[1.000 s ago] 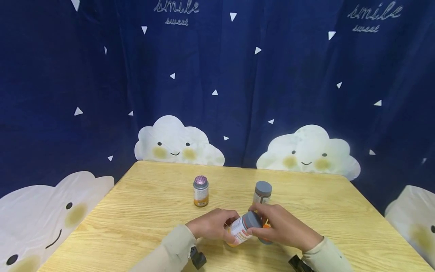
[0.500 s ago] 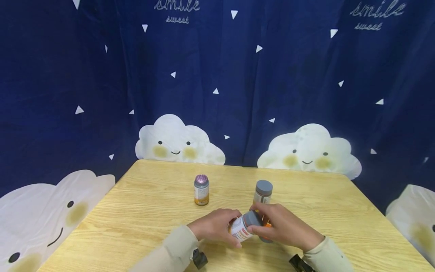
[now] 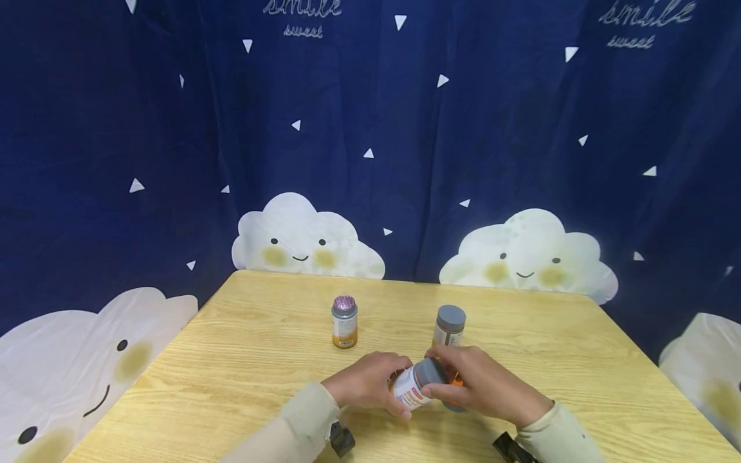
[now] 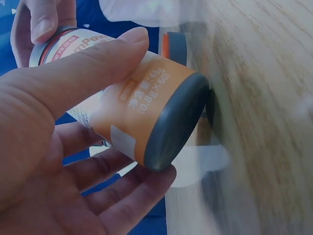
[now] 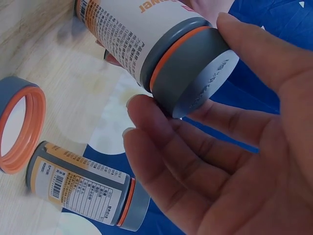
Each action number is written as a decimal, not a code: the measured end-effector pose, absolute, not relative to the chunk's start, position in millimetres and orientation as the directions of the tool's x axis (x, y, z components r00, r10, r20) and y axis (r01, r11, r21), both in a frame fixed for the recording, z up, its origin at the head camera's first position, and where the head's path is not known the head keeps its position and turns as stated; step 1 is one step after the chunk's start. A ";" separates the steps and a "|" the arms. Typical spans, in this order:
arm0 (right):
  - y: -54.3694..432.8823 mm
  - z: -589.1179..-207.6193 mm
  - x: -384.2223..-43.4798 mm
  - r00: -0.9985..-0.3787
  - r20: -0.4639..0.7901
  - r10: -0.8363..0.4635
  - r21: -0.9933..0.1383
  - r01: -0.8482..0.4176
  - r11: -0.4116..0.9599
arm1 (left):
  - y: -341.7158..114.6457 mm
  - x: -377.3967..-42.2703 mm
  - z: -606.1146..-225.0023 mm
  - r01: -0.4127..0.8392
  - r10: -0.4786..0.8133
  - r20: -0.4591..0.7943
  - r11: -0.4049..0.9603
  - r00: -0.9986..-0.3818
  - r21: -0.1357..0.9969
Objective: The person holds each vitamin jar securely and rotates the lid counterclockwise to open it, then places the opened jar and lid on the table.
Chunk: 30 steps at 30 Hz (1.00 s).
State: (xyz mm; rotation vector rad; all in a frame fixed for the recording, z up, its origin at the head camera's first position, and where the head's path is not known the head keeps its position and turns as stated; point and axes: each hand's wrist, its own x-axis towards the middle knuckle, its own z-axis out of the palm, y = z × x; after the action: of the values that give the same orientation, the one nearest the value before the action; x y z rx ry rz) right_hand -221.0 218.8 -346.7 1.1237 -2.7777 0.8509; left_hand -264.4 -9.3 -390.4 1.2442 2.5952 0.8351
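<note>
Tilted over the table, a white and orange supplement bottle (image 3: 410,390) is gripped round its body by my left hand (image 3: 367,382). The thumb lies across the label in the left wrist view, with fingers under the grey base (image 4: 178,125). My right hand (image 3: 489,386) pinches the bottle's grey cap (image 5: 195,73) between thumb and fingers. An orange strip shows between cap and bottle neck. Partly hidden behind the right hand, a loose grey cap with an orange lining (image 5: 36,122) is on the table.
A similar capped bottle (image 3: 449,326) stands just beyond my right hand. Further left, an uncapped bottle (image 3: 345,326) with a purple foil seal stands upright. The wooden table (image 3: 260,360) reaches back to a blue curtain (image 3: 324,161) with cloud prints.
The left hand has shifted slightly on the bottle, its thumb lower along the label. The right hand stays at the cap. The whole view has tilted a little.
</note>
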 end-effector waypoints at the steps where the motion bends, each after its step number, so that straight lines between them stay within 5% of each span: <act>1: 218.8 -346.7 -221.0 -0.737 0.223 -0.638 -0.476 -0.654 0.589 | -9.3 -264.4 -390.2 0.677 0.756 0.106 0.502 -0.646 0.538; 30: 217.9 -345.4 -219.9 -0.685 0.258 -0.682 -0.454 -0.709 0.540 | -9.7 -264.4 -389.7 0.698 0.758 0.126 0.505 -0.640 0.508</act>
State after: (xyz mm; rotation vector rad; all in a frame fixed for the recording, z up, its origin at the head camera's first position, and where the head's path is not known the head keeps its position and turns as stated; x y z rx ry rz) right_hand -219.9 217.9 -345.4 1.2253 -2.7125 0.8348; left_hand -264.4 -9.7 -389.7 1.2755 2.6256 0.8080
